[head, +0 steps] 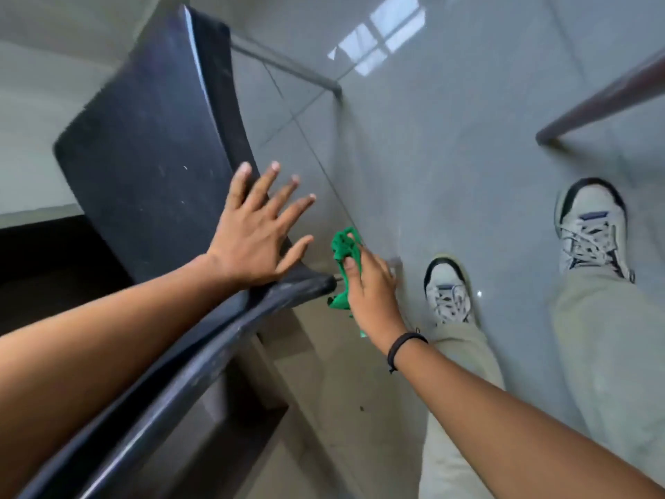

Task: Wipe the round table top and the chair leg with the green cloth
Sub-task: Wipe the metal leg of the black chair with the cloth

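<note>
While the left hand [252, 232] rests splayed on the chair [151, 153], the right hand [370, 286] — grip closed — clutches the green cloth [345, 246].

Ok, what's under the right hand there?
The right hand closes on the green cloth, bunched beside the dark chair. The chair leg is mostly hidden behind them.

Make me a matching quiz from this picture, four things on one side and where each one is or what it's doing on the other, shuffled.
Things
1. left hand
2. right hand
3. green cloth
4. wristband

States
A. bunched in a grip
B. spread flat on the dark chair
C. around the right wrist
D. closed around the cloth, low beside the chair

Pairs: 1-B, 2-D, 3-A, 4-C
</note>
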